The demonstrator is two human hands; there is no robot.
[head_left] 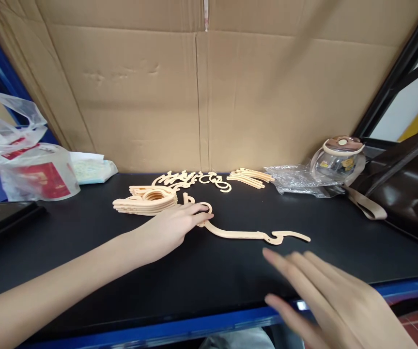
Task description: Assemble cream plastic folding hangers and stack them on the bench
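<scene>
Near the middle of the black tabletop lies a cream plastic folding hanger (236, 234), its jointed arm stretched out to the right with a notched end piece (292, 234). My left hand (178, 220) reaches in from the left, its fingers closed around the hanger at the hook; the part beneath the hand is hidden. Just left of that hand sits a stack of folded cream hangers (145, 201). My right hand (332, 295), slightly blurred, hovers at the table's front edge below the hanger's right end, with fingers apart and nothing in them.
Loose hooks (212, 179) and short notched pieces (181, 178) lie at the back, beside straight strips (248, 177). Clear plastic wrap (299, 179), a transparent cup (339, 157) and a dark bag (408, 179) are at right. A bagged roll (45, 172), tissue pack (94, 167) and black device (5, 220) are at left.
</scene>
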